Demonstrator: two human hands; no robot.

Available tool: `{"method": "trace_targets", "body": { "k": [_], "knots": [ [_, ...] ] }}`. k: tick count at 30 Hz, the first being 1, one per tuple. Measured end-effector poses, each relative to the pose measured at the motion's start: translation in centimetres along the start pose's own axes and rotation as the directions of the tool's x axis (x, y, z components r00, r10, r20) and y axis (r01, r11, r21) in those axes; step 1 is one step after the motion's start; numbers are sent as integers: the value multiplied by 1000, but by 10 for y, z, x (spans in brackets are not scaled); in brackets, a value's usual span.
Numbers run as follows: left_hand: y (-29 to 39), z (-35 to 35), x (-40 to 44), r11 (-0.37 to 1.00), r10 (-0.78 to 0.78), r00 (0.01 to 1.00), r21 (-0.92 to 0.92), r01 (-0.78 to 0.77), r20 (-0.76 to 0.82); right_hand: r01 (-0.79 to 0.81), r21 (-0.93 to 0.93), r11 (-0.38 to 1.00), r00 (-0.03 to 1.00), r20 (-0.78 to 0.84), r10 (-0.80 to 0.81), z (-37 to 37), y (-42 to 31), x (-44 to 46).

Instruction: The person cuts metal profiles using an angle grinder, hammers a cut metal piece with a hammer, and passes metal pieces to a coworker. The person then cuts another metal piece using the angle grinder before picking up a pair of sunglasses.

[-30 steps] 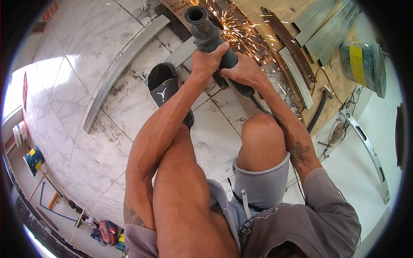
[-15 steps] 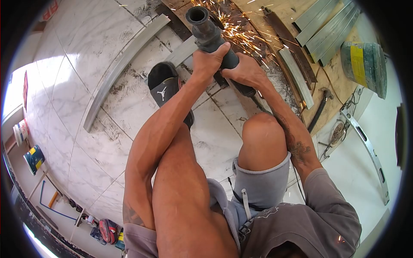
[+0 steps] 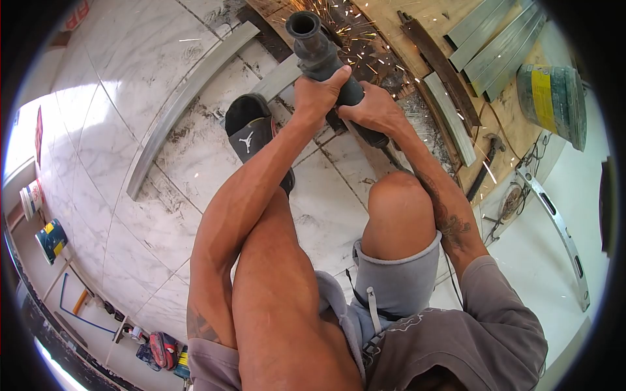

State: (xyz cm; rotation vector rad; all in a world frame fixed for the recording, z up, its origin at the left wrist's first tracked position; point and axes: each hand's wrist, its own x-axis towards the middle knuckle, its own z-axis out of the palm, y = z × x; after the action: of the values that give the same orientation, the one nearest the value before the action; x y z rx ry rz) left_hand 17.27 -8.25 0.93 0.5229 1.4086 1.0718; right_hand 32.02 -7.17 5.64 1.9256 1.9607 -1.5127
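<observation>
Both of my hands are wrapped round the dark body of an angle grinder, which lies at a slant at the top of the head view. My left hand grips it nearer the head, thumb over the top. Farther back, by the cable end, my right hand is closed on it. Sparks fly beyond and to the right of the tool. The disc and the cutting spot are hidden behind the grinder. A light grey metal bar runs beneath it, beside my sandal.
A long metal profile lies on the tiles at left. To the right are a short metal profile, a hammer, stacked metal profiles, a green bucket and a spirit level. A hacksaw lies at lower left.
The grinder has shifted very slightly right and down. The dense spark stream near the disc has thinned, and scattered sparks reach farther right. Both hands keep their grip.
</observation>
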Motion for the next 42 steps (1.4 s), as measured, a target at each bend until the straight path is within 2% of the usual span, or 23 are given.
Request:
{"method": "trace_targets", "body": {
  "k": [6, 9, 12, 18, 21, 24, 30, 33, 36, 42],
  "knots": [
    [2, 0, -3, 998, -36, 999, 43, 36, 3, -11, -9, 1000, 1000, 6, 11, 1, 3, 1],
    [-7, 1, 1, 998, 59, 998, -10, -59, -1, -5, -6, 1000, 1000, 13, 5, 2, 4, 1],
    [-9, 1, 2, 998, 48, 999, 34, -48, -8, -33, -36, 999, 999, 12, 33, 0, 1, -2],
    [3, 1, -6, 997, -72, 997, 28, 71, 16, -8, -31, 999, 1000, -7, 8, 1, 2, -3],
    [-3, 3, -5, 999, 34, 999, -24, -34, 13, -5, -23, 1000, 1000, -1, 5, 0, 2, -3],
    [-4, 3, -3, 999, 38, 999, 22, -38, -1, -16, -12, 1000, 999, 42, 17, -1, 3, -2],
    [1, 2, -8, 999, -29, 1000, 34, 28, 10, -48, -39, 998, 999, 0, 48, 0, 2, -4],
    [-7, 3, -4, 998, 48, 999, 45, -48, 1, -31, -24, 999, 999, 6, 31, 2, 7, -2],
    [-7, 3, -6, 998, 29, 1000, 47, -29, 2, -12, -25, 1000, 1000, -24, 11, 4, 10, -3],
    [-8, 4, -8, 1000, 21, 1000, -21, -21, 23, -38, -44, 998, 999, -3, 38, 1, 8, -5]
  ]
}}
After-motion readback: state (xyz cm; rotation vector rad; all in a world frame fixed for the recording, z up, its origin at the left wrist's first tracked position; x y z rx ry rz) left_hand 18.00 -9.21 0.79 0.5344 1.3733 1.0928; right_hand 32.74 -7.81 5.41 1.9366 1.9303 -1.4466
